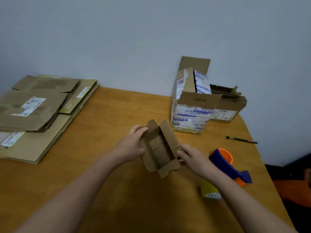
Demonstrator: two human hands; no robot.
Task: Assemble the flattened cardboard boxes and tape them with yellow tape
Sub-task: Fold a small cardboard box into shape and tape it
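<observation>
Two hands gripping small open box (159, 148) mid-table: left hand (133, 143) curling round left wall, right hand (193, 157) pinching near-right corner. Far-right carton (190, 115) flap reading "5 6K". Flattened stack (33, 111) lying far left, labels unreadable.

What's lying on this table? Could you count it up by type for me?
Opened boxes: 3 (small box, tall box, low box)
Flattened cardboard pile: 1
Tape dispenser: 1
Yellow tape roll: 1
Black pen: 1
Total: 7

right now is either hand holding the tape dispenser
No, the left hand and the right hand grip the small cardboard box, while the tape dispenser lies on the table.
</observation>
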